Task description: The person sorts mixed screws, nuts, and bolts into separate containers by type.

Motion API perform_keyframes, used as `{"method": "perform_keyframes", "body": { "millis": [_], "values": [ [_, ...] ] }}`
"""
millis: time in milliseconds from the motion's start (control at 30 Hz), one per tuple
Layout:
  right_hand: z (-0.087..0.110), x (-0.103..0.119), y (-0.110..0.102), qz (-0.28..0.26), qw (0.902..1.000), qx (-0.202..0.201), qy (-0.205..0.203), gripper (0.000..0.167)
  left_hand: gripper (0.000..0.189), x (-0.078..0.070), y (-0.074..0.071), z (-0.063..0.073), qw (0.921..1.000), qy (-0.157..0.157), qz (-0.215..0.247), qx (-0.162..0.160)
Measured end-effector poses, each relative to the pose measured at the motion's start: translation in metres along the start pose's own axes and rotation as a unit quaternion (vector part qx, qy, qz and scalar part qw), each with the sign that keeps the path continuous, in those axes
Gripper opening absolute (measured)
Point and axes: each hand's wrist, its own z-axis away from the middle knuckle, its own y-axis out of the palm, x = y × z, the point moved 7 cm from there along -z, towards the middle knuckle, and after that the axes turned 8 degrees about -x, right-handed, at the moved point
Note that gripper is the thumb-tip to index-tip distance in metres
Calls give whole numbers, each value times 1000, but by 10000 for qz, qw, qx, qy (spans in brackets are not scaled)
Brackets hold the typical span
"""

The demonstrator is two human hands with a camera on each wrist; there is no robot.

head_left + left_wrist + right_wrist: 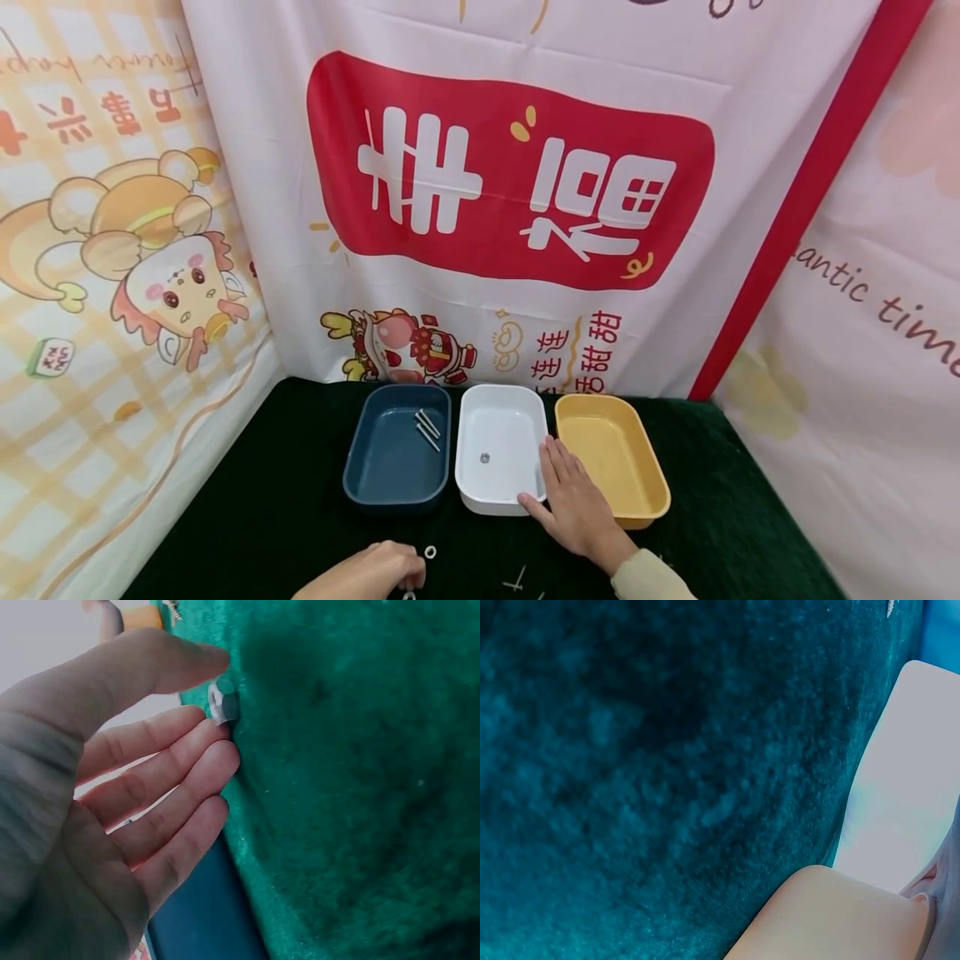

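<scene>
My left hand [371,571] is low over the dark green cloth, in front of the blue tray [397,493]. In the left wrist view its fingers are slightly bent. A metal hex nut [225,703] lies at the fingertips, between the thumb tip and the fingers, with no firm pinch visible. Another nut [430,552] lies just right of this hand in the head view. My right hand [573,504] rests flat with straight fingers at the right rim of the white tray [495,506], beside the yellow tray [652,492]. One small nut [484,457] is inside the white tray.
Several long bolts [427,427] lie inside the blue tray. Small thin screws [514,581] are scattered on the cloth [247,500] between my hands. Printed curtains [510,333] hang behind and on both sides of the trays.
</scene>
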Motion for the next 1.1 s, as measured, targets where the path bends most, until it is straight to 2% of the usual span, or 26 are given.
{"method": "perform_keyframes", "body": {
  "millis": [133, 300, 500, 867, 967, 1100],
  "values": [
    [2, 1, 1, -6, 10000, -9, -40, 99, 16, 0, 5, -2, 9997, 182, -184, 31],
    [2, 1, 1, 28, 10000, -2, -54, 98, 16, 0, 5, -3, 9996, 254, -87, 62],
    [1, 0, 1, 82, 10000, -10, -30, 100, 16, -1, 2, -3, 9998, 169, 121, 43],
    [2, -1, 0, 77, 10000, 3, -9, 103, 9, -8, -4, -7, 9997, 67, 203, 66],
    [2, -1, 0, 89, 10000, 16, 0, 103, 9, -13, -9, -10, 9999, 142, 49, 32],
    [2, 0, 0, 94, 10000, 2, -14, 101, 14, -24, -19, -18, 9984, 430, -351, -115]
  ]
}}
